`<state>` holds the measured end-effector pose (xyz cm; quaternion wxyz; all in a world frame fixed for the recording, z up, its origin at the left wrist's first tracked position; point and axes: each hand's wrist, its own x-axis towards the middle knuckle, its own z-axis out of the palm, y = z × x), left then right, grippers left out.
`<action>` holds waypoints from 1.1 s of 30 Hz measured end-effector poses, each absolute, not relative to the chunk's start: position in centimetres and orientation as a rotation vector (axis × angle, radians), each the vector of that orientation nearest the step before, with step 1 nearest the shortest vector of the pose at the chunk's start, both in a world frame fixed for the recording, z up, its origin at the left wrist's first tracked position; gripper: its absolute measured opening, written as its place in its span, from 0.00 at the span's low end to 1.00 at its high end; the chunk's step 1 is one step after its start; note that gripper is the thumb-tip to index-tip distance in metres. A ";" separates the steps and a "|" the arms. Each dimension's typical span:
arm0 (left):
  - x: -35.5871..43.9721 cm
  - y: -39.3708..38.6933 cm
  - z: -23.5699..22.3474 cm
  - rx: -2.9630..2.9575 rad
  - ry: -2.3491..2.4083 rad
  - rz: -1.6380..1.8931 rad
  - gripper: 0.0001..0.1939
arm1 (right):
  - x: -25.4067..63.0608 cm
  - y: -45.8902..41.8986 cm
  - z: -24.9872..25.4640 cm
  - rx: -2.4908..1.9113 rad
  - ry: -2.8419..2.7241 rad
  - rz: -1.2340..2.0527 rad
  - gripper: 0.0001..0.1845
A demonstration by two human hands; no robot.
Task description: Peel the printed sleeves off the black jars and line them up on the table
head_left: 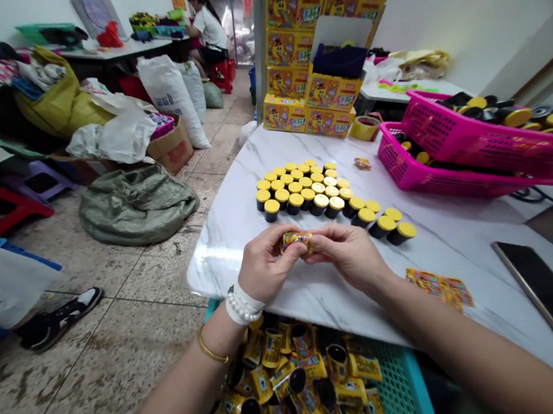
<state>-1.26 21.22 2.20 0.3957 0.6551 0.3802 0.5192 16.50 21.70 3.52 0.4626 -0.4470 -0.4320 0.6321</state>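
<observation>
Over the table's front edge, my left hand and my right hand meet around a small canister with a printed yellow-orange label. It lies sideways between my fingers, which cover its ends. Just beyond stand rows of small black canisters with yellow lids, upright on the white marbled table. To the right of my right hand lies a stack of flat printed labels. Below my wrists, a teal basket holds many labelled canisters, dark openings showing on several.
Two pink baskets with yellow and black pieces stand at the right. A phone lies on the table near a roll of tape. Printed boxes are stacked behind. A person sits far back; sacks lie on the floor.
</observation>
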 end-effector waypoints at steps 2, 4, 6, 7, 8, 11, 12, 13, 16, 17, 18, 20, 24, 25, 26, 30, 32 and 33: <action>-1.4 21.3 2.4 1.823 0.951 1.320 0.11 | 16.7 21.9 3.5 -1.099 -0.964 1.712 0.15; -1.4 21.4 2.6 1.952 0.884 1.300 0.10 | 16.9 22.1 3.3 -1.092 -0.930 1.814 0.16; -1.3 21.5 2.7 1.998 0.843 1.287 0.10 | 17.0 22.4 3.0 -1.068 -0.968 1.796 0.16; -1.3 21.6 2.7 1.968 0.854 1.287 0.11 | 17.1 22.5 3.0 -1.054 -1.015 1.735 0.15; -1.2 21.7 2.6 1.896 0.883 1.293 0.14 | 17.0 22.5 2.9 -1.038 -1.074 1.648 0.15; -1.4 22.0 2.3 1.552 0.947 1.241 0.24 | 16.9 22.6 3.1 -0.954 -1.281 1.436 0.18; -1.5 22.1 2.1 1.444 0.941 1.186 0.23 | 16.9 22.6 3.2 -0.914 -1.350 1.408 0.20; -1.6 22.1 2.0 1.355 0.929 1.124 0.20 | 16.9 22.5 3.2 -0.873 -1.411 1.398 0.21; -1.9 22.1 1.9 1.166 0.875 1.004 0.18 | 16.9 22.3 3.2 -0.786 -1.486 1.407 0.16; -2.0 22.1 1.9 1.118 0.854 0.988 0.18 | 16.9 22.2 3.1 -0.766 -1.474 1.415 0.14; -2.0 22.1 2.0 1.072 0.830 0.974 0.19 | 16.9 22.2 3.0 -0.747 -1.449 1.424 0.11; -2.0 22.0 2.2 0.997 0.764 0.938 0.21 | 17.0 22.1 2.9 -0.709 -1.394 1.427 0.07; -1.8 22.0 2.6 0.963 0.703 0.939 0.25 | 17.1 21.9 3.3 -0.694 -1.438 1.403 0.08; -1.8 22.0 2.6 0.969 0.714 0.943 0.24 | 17.1 21.9 3.5 -0.700 -1.472 1.394 0.09; -1.8 21.9 2.6 0.974 0.724 0.935 0.23 | 17.1 21.7 3.6 -0.706 -1.498 1.382 0.09; -1.9 21.9 2.7 0.990 0.697 0.807 0.26 | 17.0 21.4 3.9 -0.711 -1.479 1.312 0.07; -2.0 21.9 2.9 0.999 0.721 0.746 0.26 | 16.9 21.5 4.0 -0.715 -1.508 1.295 0.09; -2.0 22.0 3.0 0.998 0.748 0.729 0.26 | 16.9 21.6 4.1 -0.712 -1.550 1.285 0.09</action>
